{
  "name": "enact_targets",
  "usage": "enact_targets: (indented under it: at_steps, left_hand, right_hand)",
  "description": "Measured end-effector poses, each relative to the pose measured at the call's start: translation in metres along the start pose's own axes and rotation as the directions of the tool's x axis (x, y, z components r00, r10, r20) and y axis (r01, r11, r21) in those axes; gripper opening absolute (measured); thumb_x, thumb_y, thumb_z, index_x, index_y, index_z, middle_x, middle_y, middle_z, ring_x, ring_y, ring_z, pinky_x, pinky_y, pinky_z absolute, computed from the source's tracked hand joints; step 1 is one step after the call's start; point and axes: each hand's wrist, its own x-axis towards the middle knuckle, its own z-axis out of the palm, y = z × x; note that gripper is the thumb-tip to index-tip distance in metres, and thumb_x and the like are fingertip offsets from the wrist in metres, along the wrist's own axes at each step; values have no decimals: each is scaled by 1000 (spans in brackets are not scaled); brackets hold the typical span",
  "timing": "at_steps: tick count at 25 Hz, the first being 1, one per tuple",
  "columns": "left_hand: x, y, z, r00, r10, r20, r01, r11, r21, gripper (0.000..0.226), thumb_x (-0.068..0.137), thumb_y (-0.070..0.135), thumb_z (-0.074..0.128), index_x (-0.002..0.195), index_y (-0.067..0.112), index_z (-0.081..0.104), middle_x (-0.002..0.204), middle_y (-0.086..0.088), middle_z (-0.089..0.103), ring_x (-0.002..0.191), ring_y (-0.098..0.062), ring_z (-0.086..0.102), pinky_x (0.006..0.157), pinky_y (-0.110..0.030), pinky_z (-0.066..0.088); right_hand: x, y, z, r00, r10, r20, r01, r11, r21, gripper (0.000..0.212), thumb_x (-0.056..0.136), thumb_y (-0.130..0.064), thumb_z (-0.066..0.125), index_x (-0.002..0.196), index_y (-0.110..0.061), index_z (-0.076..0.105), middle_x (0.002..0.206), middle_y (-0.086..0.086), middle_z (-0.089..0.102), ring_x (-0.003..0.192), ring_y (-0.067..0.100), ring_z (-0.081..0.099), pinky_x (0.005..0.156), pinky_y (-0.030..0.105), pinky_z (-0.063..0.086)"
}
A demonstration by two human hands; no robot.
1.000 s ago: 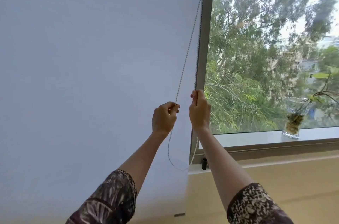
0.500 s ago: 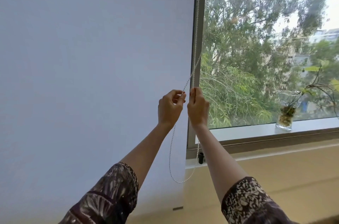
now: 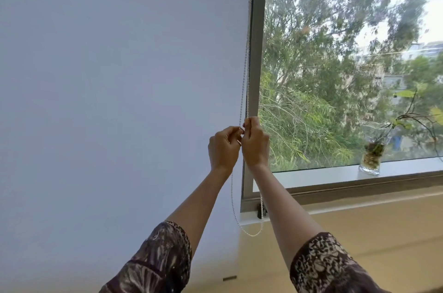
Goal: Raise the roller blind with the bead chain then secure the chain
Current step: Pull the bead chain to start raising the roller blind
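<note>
A white roller blind (image 3: 115, 101) hangs fully down over the left part of the window, its bottom bar below the sill. A white bead chain (image 3: 244, 86) runs down its right edge beside the grey window frame (image 3: 257, 53) and loops near the sill. My left hand (image 3: 224, 146) pinches the front strand of the chain. My right hand (image 3: 255, 141) is closed around the back strand, touching the left hand. A small black chain clip (image 3: 259, 211) sits on the frame's foot, by the loop.
A glass vase with a leafy plant (image 3: 371, 158) stands on the sill at the right. The uncovered pane shows trees and buildings outside. Below the sill runs a beige wall (image 3: 359, 232).
My hands have come together and the left one rose a little. The front strand, earlier slanting away from the frame, now hangs nearly straight. The blind's bottom edge has not visibly risen.
</note>
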Motion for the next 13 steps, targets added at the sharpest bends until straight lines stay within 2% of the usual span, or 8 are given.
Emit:
enact_targets:
  at_steps: [3,8,13]
  left_hand:
    - [-6,0,3,999,-14,-29,14,1000,10,22,87,11,53,81,21,72,62,4,69,55,-15,57,54,-26,45]
    - [-15,-10,5,999,7,-45,-7,1000,-9,22,92,13,54,87,19,74,68,6,73,60,-10,66,63,-24,55]
    - [-11,-17,3,997,39,-65,-38,999,11,20,95,17,55,89,17,74,72,2,74,62,-13,68,67,-29,60]
  right_hand:
    - [5,0,1,1000,9,12,-10,1000,20,23,101,-21,37,95,-8,55,69,3,60,58,24,53,56,27,34]
    - [20,0,-5,1000,-16,-5,16,1000,7,23,101,-21,38,95,-8,55,64,0,56,53,19,53,51,26,33]
    - [23,8,-10,1000,1,-1,-1,1000,19,26,101,-24,36,94,-7,55,67,4,60,52,18,51,46,26,30]
